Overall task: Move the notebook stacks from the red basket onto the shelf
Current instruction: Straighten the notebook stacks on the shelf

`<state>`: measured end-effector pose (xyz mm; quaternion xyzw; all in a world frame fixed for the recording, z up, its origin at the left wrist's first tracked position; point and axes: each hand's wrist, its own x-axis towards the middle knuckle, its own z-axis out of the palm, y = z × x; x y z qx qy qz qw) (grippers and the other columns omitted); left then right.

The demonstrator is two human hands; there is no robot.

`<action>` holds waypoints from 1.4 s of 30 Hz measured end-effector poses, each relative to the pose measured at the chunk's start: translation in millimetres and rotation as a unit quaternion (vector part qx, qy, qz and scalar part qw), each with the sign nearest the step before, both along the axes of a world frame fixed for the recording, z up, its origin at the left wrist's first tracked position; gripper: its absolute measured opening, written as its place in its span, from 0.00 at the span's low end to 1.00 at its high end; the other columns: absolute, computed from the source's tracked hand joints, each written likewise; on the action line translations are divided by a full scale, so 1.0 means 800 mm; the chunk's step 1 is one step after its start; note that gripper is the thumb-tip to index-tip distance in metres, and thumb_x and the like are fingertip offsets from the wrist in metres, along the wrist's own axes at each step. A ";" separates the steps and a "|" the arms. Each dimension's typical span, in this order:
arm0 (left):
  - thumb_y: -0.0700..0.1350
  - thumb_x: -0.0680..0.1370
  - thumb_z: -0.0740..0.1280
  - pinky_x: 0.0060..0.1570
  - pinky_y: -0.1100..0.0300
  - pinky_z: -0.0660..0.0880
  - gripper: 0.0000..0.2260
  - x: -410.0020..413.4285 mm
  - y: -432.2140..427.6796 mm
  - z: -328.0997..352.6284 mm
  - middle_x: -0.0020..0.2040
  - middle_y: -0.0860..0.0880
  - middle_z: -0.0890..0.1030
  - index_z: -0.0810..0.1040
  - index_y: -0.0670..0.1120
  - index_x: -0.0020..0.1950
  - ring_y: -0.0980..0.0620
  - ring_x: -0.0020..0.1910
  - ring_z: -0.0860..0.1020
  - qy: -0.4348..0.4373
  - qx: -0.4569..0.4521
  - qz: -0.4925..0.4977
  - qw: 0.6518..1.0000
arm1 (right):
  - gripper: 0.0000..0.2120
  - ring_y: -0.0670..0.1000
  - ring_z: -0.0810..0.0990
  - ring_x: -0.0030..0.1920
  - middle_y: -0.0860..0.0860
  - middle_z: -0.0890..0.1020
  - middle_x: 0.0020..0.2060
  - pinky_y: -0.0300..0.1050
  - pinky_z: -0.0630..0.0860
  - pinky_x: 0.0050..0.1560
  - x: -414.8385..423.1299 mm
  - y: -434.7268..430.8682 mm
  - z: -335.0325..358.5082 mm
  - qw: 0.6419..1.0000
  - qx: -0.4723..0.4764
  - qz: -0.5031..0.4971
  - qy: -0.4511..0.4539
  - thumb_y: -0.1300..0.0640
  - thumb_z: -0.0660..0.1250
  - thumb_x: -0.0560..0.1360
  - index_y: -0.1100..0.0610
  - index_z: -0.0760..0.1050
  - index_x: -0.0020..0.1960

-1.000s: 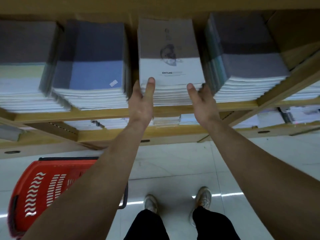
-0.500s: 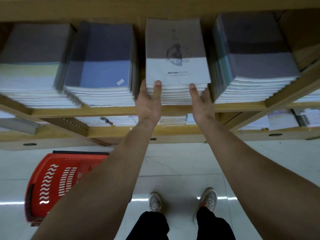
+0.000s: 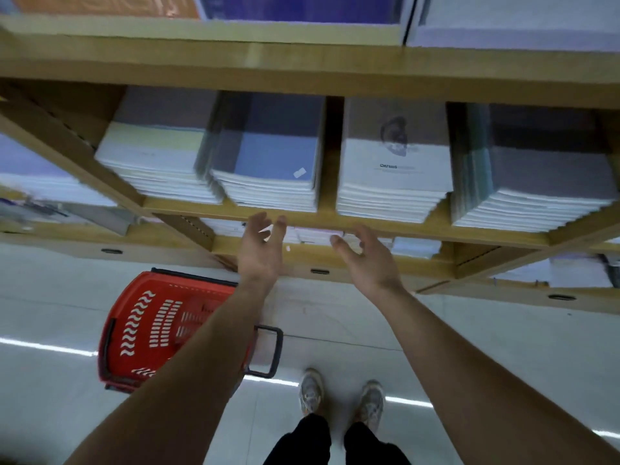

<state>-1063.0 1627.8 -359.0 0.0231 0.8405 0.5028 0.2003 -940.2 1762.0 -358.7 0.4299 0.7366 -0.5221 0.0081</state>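
Note:
A white-and-grey notebook stack (image 3: 392, 176) with a dark drawing on its cover lies on the wooden shelf (image 3: 302, 218), between a blue stack (image 3: 271, 162) and a grey stack (image 3: 536, 182). My left hand (image 3: 260, 250) and my right hand (image 3: 364, 260) hover below the shelf's front edge, both with fingers apart and holding nothing, clear of the stacks. The red basket (image 3: 151, 327) stands on the floor at the lower left, partly hidden by my left forearm; what lies inside it cannot be seen.
A pale yellow-and-white stack (image 3: 157, 159) fills the left of the same shelf. Lower shelves (image 3: 335, 260) hold more paper goods, and an upper shelf (image 3: 302, 62) runs above. My feet (image 3: 342, 397) stand on the glossy tiled floor beside the basket's black handle (image 3: 268, 350).
Both hands have let go of the white-and-grey stack and pulled back and down below the shelf edge. The view has tilted up, showing the upper shelf.

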 end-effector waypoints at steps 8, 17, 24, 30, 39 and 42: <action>0.63 0.82 0.57 0.68 0.62 0.65 0.30 -0.105 -0.017 0.009 0.77 0.47 0.68 0.62 0.51 0.80 0.46 0.72 0.71 -0.017 0.014 0.020 1.000 | 0.40 0.55 0.60 0.78 0.49 0.59 0.80 0.48 0.58 0.74 -0.143 -0.027 0.009 0.992 -0.007 -0.082 0.097 0.34 0.59 0.79 0.51 0.48 0.82; 0.65 0.79 0.61 0.41 0.53 0.71 0.23 -0.162 -0.017 -0.022 0.34 0.48 0.75 0.72 0.45 0.39 0.49 0.35 0.73 0.038 0.004 0.028 0.999 | 0.28 0.57 0.71 0.71 0.53 0.74 0.71 0.46 0.65 0.67 -0.196 -0.035 -0.030 0.971 0.025 -0.201 0.129 0.40 0.57 0.82 0.50 0.61 0.79; 0.67 0.77 0.63 0.57 0.49 0.77 0.31 -0.166 -0.032 -0.005 0.49 0.42 0.82 0.78 0.40 0.61 0.44 0.54 0.81 -0.058 0.065 -0.028 0.996 | 0.30 0.56 0.72 0.70 0.51 0.74 0.70 0.42 0.64 0.63 -0.200 -0.039 -0.027 0.965 0.009 -0.228 0.131 0.38 0.58 0.81 0.50 0.61 0.79; 0.56 0.77 0.71 0.56 0.69 0.70 0.26 -0.160 -0.125 0.005 0.63 0.49 0.78 0.74 0.43 0.70 0.51 0.63 0.75 -0.114 0.086 -0.037 0.989 | 0.38 0.60 0.68 0.73 0.54 0.55 0.80 0.52 0.66 0.69 -0.152 -0.117 -0.009 0.992 0.063 -0.106 -0.032 0.38 0.58 0.81 0.52 0.48 0.82; 0.65 0.80 0.61 0.71 0.47 0.66 0.32 -0.243 -0.221 0.015 0.72 0.40 0.73 0.65 0.46 0.77 0.40 0.71 0.71 -0.024 -0.033 -0.021 0.999 | 0.36 0.57 0.68 0.73 0.55 0.64 0.76 0.48 0.66 0.68 -0.266 -0.217 0.003 0.996 0.065 0.064 0.013 0.39 0.61 0.80 0.53 0.56 0.81; 0.64 0.81 0.59 0.75 0.47 0.61 0.35 -0.259 -0.212 0.010 0.80 0.42 0.63 0.55 0.47 0.82 0.41 0.77 0.63 -0.027 -0.058 -0.042 0.997 | 0.42 0.58 0.61 0.77 0.56 0.59 0.80 0.50 0.62 0.74 -0.312 -0.222 0.009 0.998 0.057 0.012 0.030 0.36 0.61 0.79 0.57 0.47 0.82</action>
